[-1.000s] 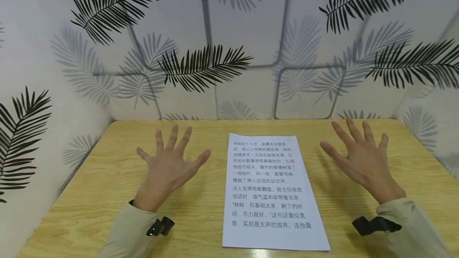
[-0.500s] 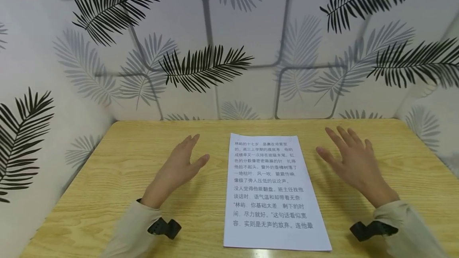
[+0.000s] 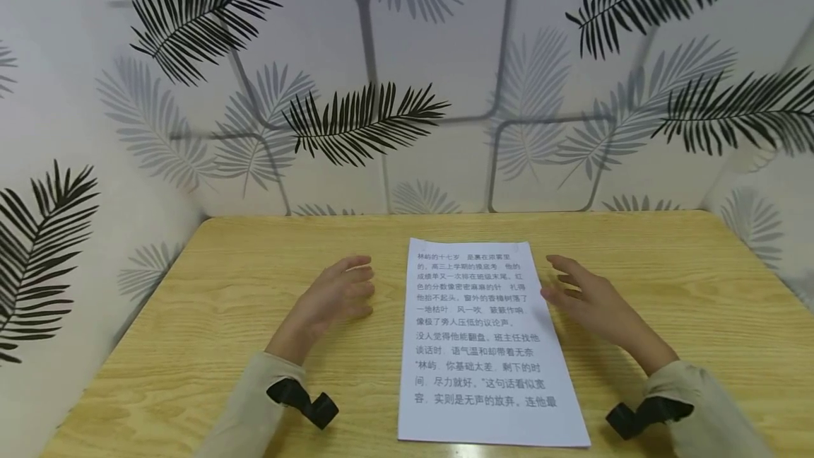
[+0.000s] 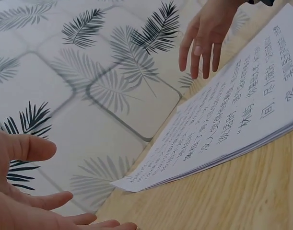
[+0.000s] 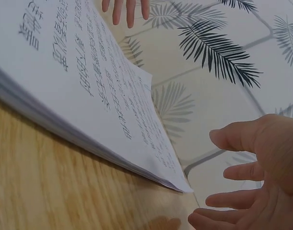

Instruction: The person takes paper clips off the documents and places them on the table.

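Observation:
A stack of white paper sheets (image 3: 473, 345), the top one printed with Chinese text, lies on the wooden table. To its left in the head view is my left hand (image 3: 333, 302), palm turned inward and fingers relaxed, holding nothing. On the other side my right hand (image 3: 591, 306) faces it, its fingertips right at the stack's right edge in this view. Both wrist views show the fingers loosely spread: the left hand (image 4: 36, 191) and the right hand (image 5: 256, 177) each have a gap between thumb and fingers. The stack's layered edge (image 5: 64, 124) shows in the right wrist view.
The pale wooden table (image 3: 191, 345) runs back to a wall (image 3: 439, 48) patterned with dark and grey leaves. A black wrist camera (image 3: 305, 401) is strapped at the left sleeve, another black wrist camera (image 3: 649, 415) at the right.
Both hands have turned from palms down with fingers spread to palms facing inward. They have come closer to the paper stack from either side; the stack has stayed in place.

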### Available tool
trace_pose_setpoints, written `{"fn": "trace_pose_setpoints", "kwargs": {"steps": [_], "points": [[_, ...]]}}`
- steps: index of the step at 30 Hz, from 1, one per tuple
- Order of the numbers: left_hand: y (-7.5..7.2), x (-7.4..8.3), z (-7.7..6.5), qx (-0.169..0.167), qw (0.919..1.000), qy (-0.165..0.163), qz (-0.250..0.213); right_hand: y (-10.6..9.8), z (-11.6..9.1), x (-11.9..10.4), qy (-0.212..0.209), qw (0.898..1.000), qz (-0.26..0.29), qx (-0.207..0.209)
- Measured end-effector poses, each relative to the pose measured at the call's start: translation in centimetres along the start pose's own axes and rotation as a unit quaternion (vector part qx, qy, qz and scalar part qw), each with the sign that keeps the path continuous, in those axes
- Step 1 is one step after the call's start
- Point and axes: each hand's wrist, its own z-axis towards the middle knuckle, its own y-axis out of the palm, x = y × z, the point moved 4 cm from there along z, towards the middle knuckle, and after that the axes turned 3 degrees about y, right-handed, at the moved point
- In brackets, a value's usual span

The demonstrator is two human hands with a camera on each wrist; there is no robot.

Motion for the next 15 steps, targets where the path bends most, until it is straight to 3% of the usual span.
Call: {"fn": "trace_pose_setpoints", "kwargs": {"steps": [5, 7, 11, 13, 15], "points": [[0.5, -0.9, 0.1, -0.036, 0.9929, -0.046, -0.103, 0.4, 0.2, 0.5, 0.02, 0.999, 0.046, 0.0], [0.7, -1.0, 0.0, -0.052, 0.9873, -0.061, -0.137, 0.5, 0.3, 0.6, 0.032, 0.994, 0.105, -0.01], [1.2, -1.3, 0.1, -0.066, 0.9763, -0.091, -0.185, 0.8, 0.6, 0.8, 0.068, 0.963, 0.257, -0.049], [1.5, -1.4, 0.2, -0.071, 0.9736, -0.098, -0.194, 0.9, 0.7, 1.2, 0.085, 0.944, 0.311, -0.063], [1.6, -1.6, 0.3, -0.072, 0.9722, -0.107, -0.195, 1.0, 0.7, 1.6, 0.095, 0.933, 0.338, -0.078]]}}
